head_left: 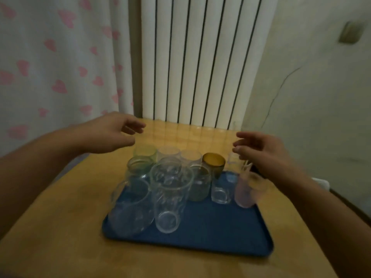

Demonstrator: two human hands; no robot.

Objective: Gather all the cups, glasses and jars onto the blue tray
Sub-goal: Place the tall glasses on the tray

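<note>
Both forearms reach forward from the near corners, bare to the edge of view, converging toward the blue tray (210, 233). The left hand (108, 133) hovers above and beyond the tray's far left corner, palm turned inward, fingers loosely curled and spread, holding nothing. The right hand (261, 149) hovers over the tray's far right corner, palm facing left, fingers relaxed and slightly bent, blurred at the tips, also holding nothing.
</note>
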